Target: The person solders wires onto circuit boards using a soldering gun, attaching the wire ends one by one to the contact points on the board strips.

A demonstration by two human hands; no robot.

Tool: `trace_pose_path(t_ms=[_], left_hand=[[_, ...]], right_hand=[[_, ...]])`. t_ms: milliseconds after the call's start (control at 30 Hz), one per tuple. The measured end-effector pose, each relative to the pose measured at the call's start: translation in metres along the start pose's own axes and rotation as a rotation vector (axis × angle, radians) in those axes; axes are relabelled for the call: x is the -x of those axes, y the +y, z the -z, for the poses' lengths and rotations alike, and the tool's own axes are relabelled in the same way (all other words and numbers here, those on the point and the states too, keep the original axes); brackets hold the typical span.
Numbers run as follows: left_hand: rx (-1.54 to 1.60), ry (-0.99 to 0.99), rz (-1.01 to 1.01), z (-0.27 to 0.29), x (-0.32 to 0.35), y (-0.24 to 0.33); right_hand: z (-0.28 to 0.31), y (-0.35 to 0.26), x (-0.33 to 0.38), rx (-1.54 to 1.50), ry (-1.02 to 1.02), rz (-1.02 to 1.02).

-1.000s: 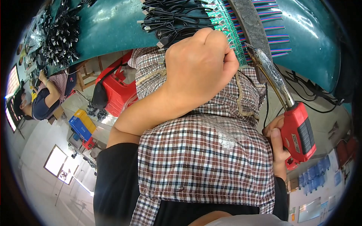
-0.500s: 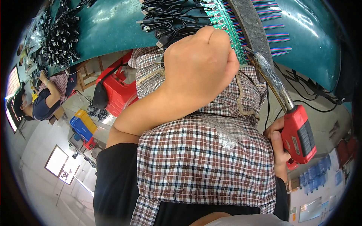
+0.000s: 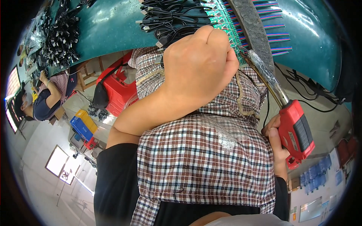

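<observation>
My left hand is closed, knuckles up, beside the near end of a row of green circuit boards. Whatever its fingers pinch is hidden beneath it. Black USB cables lie bundled to the left of the boards, their ends meeting the boards. In my right hand is a red-handled soldering gun, held low at the right. Its long metal barrel slants up and left, and the thin tip is at the boards' near right edge, close to my left fingers.
A dark flat bar lies over striped multicolour wires on the green table. More cables are heaped at far left, near a co-worker. A red plastic chair stands below the table edge.
My right hand has shifted slightly up and left, bringing the soldering gun's tip from beside the bar onto the boards' edge. My left hand stays almost in place.
</observation>
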State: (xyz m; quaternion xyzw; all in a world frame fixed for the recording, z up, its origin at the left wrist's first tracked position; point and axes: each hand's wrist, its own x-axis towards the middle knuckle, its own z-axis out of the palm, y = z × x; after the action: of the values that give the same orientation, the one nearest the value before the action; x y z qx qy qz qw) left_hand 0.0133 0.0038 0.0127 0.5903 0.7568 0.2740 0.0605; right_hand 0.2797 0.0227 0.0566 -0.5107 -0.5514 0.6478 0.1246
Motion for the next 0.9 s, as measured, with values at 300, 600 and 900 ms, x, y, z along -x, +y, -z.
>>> trace_pose_path(t_ms=[300, 600, 900], left_hand=[[-0.015, -0.003, 0.005, 0.0000, -0.0007, -0.0004], [-0.010, 0.003, 0.006, -0.0015, -0.0008, -0.0009], [-0.009, -0.004, -0.007, -0.0029, 0.0006, 0.0004]], right_hand=[[-0.0032, -0.0047, -0.0051, 0.007, -0.003, -0.013], [-0.0038, -0.0051, -0.0074, 0.008, -0.020, -0.003], [-0.0009, -0.0060, -0.0026, 0.045, -0.007, 0.000]])
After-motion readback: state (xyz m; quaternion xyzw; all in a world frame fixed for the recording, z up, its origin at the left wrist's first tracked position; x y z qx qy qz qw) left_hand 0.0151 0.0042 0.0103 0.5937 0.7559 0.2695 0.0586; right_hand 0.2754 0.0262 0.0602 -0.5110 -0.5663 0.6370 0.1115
